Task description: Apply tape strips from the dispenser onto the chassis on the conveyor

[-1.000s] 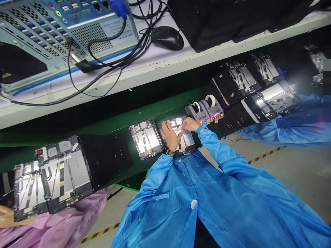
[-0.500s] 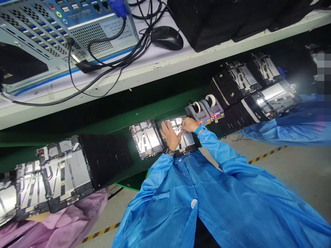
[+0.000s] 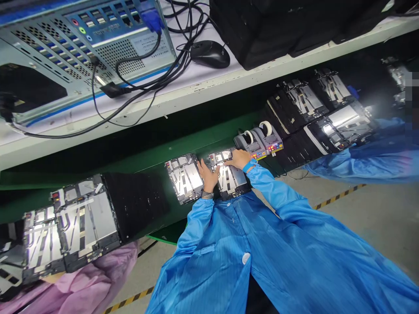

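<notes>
An opened tablet-like device (image 3: 231,179) with a silvery inside and dark strips lies in front of me. My left hand (image 3: 208,175) is at its left edge, fingers stretched apart and thumb towards the device. At the upper right corner, my right hand (image 3: 240,159) is closed round the edge, its thumb over the silvery inside; part of its fingers is hidden. A second opened device (image 3: 186,179) lies just left of my left hand. Two grey tape dispensers (image 3: 258,145) with white rolls stand beyond my right hand.
More opened devices (image 3: 85,218) lie at the left beside a co-worker's pink sleeve (image 3: 94,279). Others (image 3: 348,124) are at the right, near a co-worker's blue sleeve (image 3: 353,165). Above the bench, a shelf edge (image 3: 196,89) carries a computer case (image 3: 121,61), cables and a mouse (image 3: 210,54).
My left hand has moved left, off the middle of the device to its left edge. My right hand has gone from a pinch over the device to its upper right corner.
</notes>
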A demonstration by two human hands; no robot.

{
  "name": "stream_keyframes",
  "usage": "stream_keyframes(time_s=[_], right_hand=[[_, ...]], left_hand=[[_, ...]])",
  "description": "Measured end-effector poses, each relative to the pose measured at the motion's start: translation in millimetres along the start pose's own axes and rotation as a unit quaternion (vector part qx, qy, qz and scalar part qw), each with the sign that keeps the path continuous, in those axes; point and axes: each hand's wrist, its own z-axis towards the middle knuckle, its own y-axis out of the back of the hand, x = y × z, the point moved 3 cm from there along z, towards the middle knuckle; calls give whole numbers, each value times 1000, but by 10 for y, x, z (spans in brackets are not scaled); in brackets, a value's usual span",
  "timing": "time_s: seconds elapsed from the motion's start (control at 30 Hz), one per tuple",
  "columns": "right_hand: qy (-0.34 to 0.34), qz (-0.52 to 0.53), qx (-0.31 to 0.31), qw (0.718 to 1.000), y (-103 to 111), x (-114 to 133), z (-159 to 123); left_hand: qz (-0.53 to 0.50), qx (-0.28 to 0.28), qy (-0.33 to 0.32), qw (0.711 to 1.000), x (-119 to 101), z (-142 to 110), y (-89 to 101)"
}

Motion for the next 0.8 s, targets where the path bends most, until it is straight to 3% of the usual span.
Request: stream_keyframes(time_s=[0.1, 0.23, 0.33, 0.4, 0.53, 0.67, 0.8], right_hand=[[-17, 21, -12, 1000, -71, -75, 27], [-68, 44, -53, 995, -190, -395, 29], [-75, 117, -97, 985, -404, -641, -126], [-41, 190, -132, 972, -617, -737, -322], [47, 294, -183, 937, -1056, -714, -733], [17, 304, -245, 920, -1270, -555, -862], [-9, 271, -272, 923, -1308, -491, -768]], left_hand=[[-54, 1, 18, 998, 169, 43, -32], [-171, 18, 31, 985, 270, 86, -83], [-261, 54, 69, 961, 290, 53, -117], [-284, 75, 86, 952, 312, -60, -112], [-240, 150, 58, 957, 348, -493, -98], [-234, 184, 41, 954, 291, -798, -124], [-235, 171, 50, 956, 236, -811, -141]])
